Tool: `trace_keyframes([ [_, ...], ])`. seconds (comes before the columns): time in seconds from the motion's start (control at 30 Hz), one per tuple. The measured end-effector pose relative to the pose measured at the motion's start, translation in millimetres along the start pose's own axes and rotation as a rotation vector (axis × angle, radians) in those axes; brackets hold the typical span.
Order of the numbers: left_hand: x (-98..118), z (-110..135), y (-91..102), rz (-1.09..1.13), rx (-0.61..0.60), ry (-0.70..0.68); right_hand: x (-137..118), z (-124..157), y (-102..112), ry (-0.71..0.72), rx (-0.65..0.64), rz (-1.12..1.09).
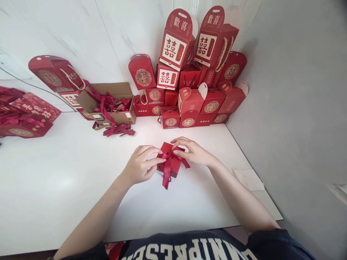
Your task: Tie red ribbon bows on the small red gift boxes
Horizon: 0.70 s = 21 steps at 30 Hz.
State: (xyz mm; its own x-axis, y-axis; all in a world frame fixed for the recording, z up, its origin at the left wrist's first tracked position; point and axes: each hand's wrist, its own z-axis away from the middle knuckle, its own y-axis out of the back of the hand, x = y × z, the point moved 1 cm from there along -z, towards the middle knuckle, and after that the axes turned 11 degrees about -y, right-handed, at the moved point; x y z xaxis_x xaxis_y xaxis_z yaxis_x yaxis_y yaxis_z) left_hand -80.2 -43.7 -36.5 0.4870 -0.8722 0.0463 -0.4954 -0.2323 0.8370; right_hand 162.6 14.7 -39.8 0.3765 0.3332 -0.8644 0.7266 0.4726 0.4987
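My left hand (141,165) and right hand (193,152) pinched the red ribbon (168,156) at the small red gift box (176,164) on the white table (81,187); uneven finger tension could have slipped the knot loose.

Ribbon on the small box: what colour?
The ribbon is deep crimson, darker than the red box; it shows best in the head view.
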Motion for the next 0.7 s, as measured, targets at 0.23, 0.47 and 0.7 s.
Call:
trace_keyframes([
  [0.23,-6,2,2.0,-0.085,-0.047,-0.029,2,2,-2,0.017,0.051,-0.029],
  [0.47,-14,-10,4.8,-0.067,-0.086,-0.056,6,4,-7,-0.011,0.028,-0.152],
  [0.7,-18,-23,10.7,-0.003,-0.190,0.005,9,4,-7,-0.066,0.009,-0.194],
])
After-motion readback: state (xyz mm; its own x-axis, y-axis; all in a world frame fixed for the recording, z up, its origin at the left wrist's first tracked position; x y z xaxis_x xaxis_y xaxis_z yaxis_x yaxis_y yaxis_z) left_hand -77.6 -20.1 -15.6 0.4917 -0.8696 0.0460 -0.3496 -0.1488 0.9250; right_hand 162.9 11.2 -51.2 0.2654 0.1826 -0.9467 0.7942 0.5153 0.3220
